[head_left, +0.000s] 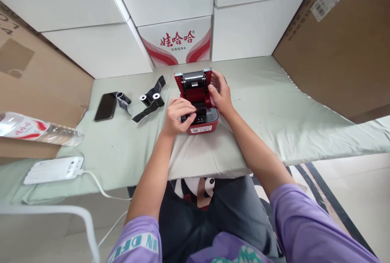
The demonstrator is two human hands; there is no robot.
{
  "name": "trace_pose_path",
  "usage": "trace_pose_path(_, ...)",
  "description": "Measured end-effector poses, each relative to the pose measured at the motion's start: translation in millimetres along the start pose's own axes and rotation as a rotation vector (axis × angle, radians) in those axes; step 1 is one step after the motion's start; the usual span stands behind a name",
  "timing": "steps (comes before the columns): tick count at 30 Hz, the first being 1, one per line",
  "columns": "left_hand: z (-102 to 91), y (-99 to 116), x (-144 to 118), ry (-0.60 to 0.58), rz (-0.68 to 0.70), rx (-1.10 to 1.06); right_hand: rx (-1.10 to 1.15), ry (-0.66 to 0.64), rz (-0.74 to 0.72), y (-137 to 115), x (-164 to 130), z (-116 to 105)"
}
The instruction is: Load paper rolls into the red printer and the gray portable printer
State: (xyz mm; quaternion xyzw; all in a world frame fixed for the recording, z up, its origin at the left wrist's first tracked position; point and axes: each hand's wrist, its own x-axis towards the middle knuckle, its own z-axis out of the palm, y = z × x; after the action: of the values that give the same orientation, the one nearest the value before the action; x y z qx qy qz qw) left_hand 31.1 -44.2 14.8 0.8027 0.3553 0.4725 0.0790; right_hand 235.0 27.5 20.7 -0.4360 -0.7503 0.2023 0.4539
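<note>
Fingers [185, 113] curled inside the red printer [199, 110] (lid up), right hand [221, 94] alongside.

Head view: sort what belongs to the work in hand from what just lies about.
In hand:
red printer, lid open
left hand, in its bay
right hand, on its side
black ribbon rolls

Lying about:
phone
water bottle
power bank
cardboard box
</note>
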Motion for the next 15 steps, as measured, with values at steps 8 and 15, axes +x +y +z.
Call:
trace_pose_path(8, 8.4, -2, -1, 0.125, 0.013, -0.120, 0.357, 0.137, -0.131, 39, 8, 18)
trace_pose_path(15, 10.7, 2, 5, 0.306, 0.058, -0.147, 0.385, 0.147, -0.131, 35, 8, 14)
